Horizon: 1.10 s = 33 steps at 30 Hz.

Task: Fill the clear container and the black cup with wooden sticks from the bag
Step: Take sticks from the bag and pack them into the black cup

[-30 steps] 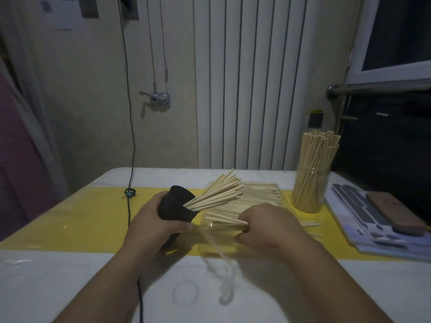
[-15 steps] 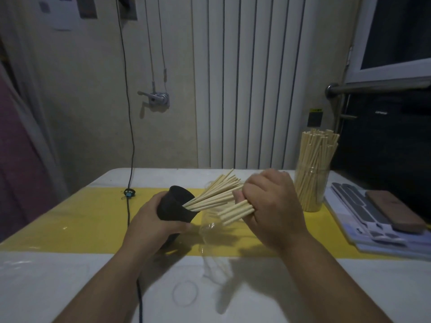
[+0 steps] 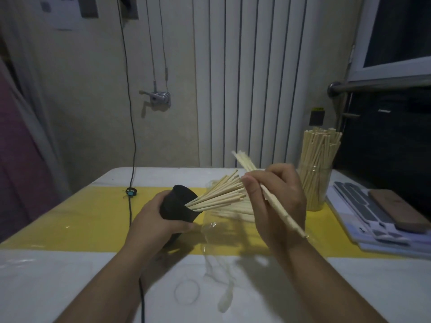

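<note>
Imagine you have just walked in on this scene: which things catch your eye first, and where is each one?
At centre, the right hand grips a slim bundle of pale wooden sticks, slanting above the table. Beside it the left hand holds a tilted round black cup with more sticks fanning out of its mouth. At the right rear stands a clear cylindrical container packed with upright sticks.

White desk [image 3: 46, 287], yellow band [image 3: 81, 220] across it. On the band: clear bag [image 3: 219, 234] of wooden sticks [image 3: 234, 212], centre; stick-filled clear container [image 3: 314, 190], right. Stacked sheets [image 3: 363, 220] at right edge.
</note>
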Motion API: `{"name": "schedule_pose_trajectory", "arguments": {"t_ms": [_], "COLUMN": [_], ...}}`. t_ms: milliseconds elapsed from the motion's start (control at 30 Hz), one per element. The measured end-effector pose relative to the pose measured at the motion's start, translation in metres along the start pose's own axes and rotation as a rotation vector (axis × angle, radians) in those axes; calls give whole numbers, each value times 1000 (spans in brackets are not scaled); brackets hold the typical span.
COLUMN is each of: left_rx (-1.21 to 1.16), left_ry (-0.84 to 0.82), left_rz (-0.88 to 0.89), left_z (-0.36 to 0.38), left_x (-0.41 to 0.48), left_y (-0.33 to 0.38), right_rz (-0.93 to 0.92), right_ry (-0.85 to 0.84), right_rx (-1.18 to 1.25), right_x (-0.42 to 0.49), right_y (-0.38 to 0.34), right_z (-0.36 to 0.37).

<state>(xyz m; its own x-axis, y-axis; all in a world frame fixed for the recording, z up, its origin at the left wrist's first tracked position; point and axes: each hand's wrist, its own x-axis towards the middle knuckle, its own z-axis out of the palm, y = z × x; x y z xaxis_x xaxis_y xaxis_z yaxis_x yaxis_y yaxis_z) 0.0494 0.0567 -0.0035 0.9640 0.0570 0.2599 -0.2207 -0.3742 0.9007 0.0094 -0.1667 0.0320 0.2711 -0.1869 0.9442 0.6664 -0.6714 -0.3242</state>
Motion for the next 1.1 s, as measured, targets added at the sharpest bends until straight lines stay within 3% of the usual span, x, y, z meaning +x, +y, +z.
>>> {"name": "schedule_pose_trajectory", "arguments": {"t_ms": [167,400,667,733,833,967,1100], "left_rx": [34,78,105,105,103,94,87], "left_ry": [-7,-7,-16,-13,-4,-12,-10], "left_rz": [16,43,52,47,40,41,39], "left_z": [0,1,1,2,3,2,2], "left_x": [1,2,3,3,2,2,3], "left_y": [-3,-4,-6,-5,-3,-3,-4], "right_rz": [152,687,893,888,909,1057,1139], "right_ry": [-21,-158,-256,-250,-232,-207,-55], "right_rx": [123,456,625,568,491,730,798], "right_x": [-1,-1,8,8,10,15,19], "right_y": [-12,-20,-16,-11,-4,-2,-1], "right_z": [3,5,3,3,1,0,0]}}
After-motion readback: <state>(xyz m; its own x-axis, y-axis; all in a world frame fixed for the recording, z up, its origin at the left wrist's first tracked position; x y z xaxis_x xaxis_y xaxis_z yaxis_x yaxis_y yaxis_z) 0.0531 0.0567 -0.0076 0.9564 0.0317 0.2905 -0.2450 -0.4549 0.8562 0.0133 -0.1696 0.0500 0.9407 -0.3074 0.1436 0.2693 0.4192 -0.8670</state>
